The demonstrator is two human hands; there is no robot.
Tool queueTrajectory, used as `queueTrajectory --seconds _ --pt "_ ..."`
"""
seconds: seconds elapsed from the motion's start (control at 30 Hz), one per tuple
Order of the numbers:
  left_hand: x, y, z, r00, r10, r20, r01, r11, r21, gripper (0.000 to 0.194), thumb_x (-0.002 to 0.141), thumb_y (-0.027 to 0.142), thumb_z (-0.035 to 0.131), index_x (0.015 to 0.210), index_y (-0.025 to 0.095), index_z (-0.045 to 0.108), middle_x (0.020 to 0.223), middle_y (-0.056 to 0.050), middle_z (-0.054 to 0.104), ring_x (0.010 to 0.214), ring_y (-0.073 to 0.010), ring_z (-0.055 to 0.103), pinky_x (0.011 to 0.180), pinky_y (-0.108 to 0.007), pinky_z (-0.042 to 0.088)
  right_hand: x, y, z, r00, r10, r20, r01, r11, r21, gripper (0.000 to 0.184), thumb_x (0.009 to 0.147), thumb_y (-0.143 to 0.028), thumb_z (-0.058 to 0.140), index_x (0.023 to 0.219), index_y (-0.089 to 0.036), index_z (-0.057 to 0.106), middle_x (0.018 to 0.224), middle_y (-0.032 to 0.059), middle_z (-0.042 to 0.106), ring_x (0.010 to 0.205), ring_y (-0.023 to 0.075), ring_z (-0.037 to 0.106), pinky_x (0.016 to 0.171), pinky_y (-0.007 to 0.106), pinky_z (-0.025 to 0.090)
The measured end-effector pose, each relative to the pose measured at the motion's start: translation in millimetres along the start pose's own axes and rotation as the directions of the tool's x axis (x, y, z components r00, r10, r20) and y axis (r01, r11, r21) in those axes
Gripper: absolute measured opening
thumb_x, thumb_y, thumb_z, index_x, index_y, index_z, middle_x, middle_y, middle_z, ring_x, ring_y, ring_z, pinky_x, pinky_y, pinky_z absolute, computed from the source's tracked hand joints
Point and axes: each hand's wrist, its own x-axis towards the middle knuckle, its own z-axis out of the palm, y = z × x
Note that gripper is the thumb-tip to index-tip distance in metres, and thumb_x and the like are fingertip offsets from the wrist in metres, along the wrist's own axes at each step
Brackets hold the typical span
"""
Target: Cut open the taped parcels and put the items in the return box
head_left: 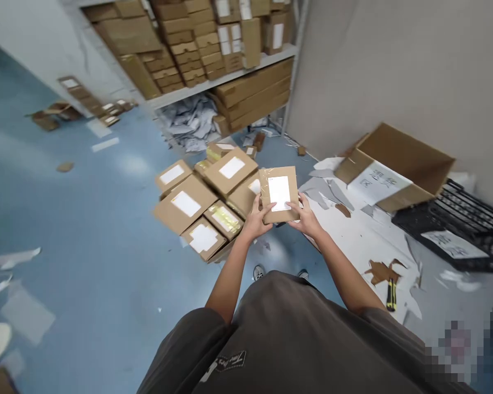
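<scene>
Between my two hands I hold a small cardboard box [267, 183] in front of me, a white label [280, 189] facing up on it. My left hand [256, 220] grips its lower left side, thumb on top. On the lower right side, my right hand [307, 217] grips it the same way. The fingers under the box are hidden. Just left of and beyond it sits a pile of labelled cardboard boxes [203, 189], some with yellow tape. The held box covers part of that pile's right side.
A worktable [349, 241] at right carries paper scraps, a yellow-black utility knife [391, 295], an open carton [406, 156] and a black plastic crate [476, 213]. Shelving [225, 76] with stacked boxes stands ahead. Paper and cardboard bits lie on the blue floor [119, 284].
</scene>
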Motion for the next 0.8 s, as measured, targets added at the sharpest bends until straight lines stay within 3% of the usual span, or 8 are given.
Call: queueTrajectory --seconds 0.23,0.4,0.6,0.8 --pt "84 75 130.7 0.952 0.163 0.259 -0.144 0.985 -0.09 0.089 0.076 0.013 0.085 0.158 0.034 0.058 0.182 -0.006 0.004 0.148 -0.038 0.053 0.119 -0.048 0.053 -116 78 -92 0.953 0.241 -0.183 -0.254 0.966 -0.053 0.067 0.084 -0.025 0.084 0.148 -0.03 0.064 0.178 0.0105 0.015 0.156 0.0396 0.042 0.117 0.055 0.053" --pt "114 117 224.5 0.889 0.202 0.411 -0.163 0.978 -0.129 0.09 0.075 0.011 0.083 0.159 0.033 0.057 0.181 -0.007 0.005 0.141 -0.0357 0.06 0.112 -0.045 0.058 -200 129 -127 0.882 0.41 -0.232 -0.425 0.905 -0.02 0.07 0.083 -0.024 0.084 0.15 -0.03 0.064 0.177 0.0108 0.017 0.155 0.0414 0.042 0.116 0.055 0.054" --pt "134 135 315.5 0.769 0.239 0.593 -0.172 0.971 -0.169 0.09 0.075 0.009 0.083 0.158 0.031 0.057 0.182 -0.009 0.003 0.138 -0.0352 0.062 0.111 -0.045 0.058 -276 176 -124 0.735 0.615 -0.286 -0.623 0.779 0.071 0.07 0.084 -0.028 0.084 0.151 -0.031 0.064 0.177 0.0106 0.017 0.155 0.0419 0.043 0.116 0.056 0.054" --pt "144 100 376.7 0.668 0.191 0.719 -0.117 0.981 -0.152 0.089 0.076 0.008 0.083 0.158 0.03 0.055 0.182 -0.011 0.003 0.139 -0.0368 0.062 0.112 -0.047 0.058 -301 215 -72 0.622 0.734 -0.274 -0.722 0.672 0.164 0.073 0.082 -0.026 0.086 0.151 -0.029 0.064 0.179 0.0091 0.011 0.158 0.039 0.04 0.124 0.052 0.047"
